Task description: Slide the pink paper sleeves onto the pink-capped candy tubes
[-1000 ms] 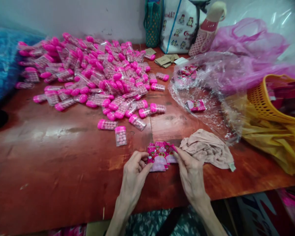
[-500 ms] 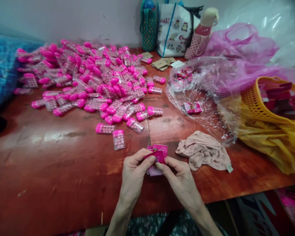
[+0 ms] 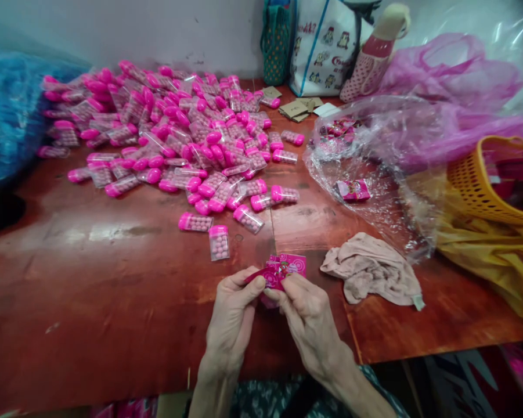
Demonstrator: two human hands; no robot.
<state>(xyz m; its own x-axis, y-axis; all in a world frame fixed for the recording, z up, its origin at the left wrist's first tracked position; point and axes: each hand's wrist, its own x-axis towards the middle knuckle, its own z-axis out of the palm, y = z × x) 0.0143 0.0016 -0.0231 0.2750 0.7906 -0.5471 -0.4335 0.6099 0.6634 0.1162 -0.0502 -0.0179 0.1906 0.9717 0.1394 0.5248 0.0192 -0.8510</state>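
Packet (image 3: 269, 277), pink and printed: one piece, located at the near edge zone of the table (image 3: 113, 302), in front of the person. Left hand (image 3: 233, 307): thumb and fingers clamped on the left part of the piece, thumb on the near face. Right hand (image 3: 309, 307): thumb and fingertips pinched on its right part; the remaining fingers are curled together. Further printed pieces (image 3: 296, 263) show just beyond the fingers; they overlap, and their number cannot be told.

Pink-capped containers (image 3: 169, 133) form one large heap at the far left, too overlapped to count. Three containers lie at its near side: one upright container (image 3: 219, 244), cap away from the person, and two tilted, one to its left and one to its right.

Right of the hands: one crumpled cloth (image 3: 372, 270). Beyond it: one clear plastic bag (image 3: 374, 157) with one pink box (image 3: 353, 190) at its near part. Far right: one yellow basket (image 3: 470, 180), holding dark pink pieces, count not readable. Far side, left to right: one green pouch (image 3: 275, 46), one white printed bag (image 3: 324, 52), one bottle (image 3: 377, 49) in a mesh holder.
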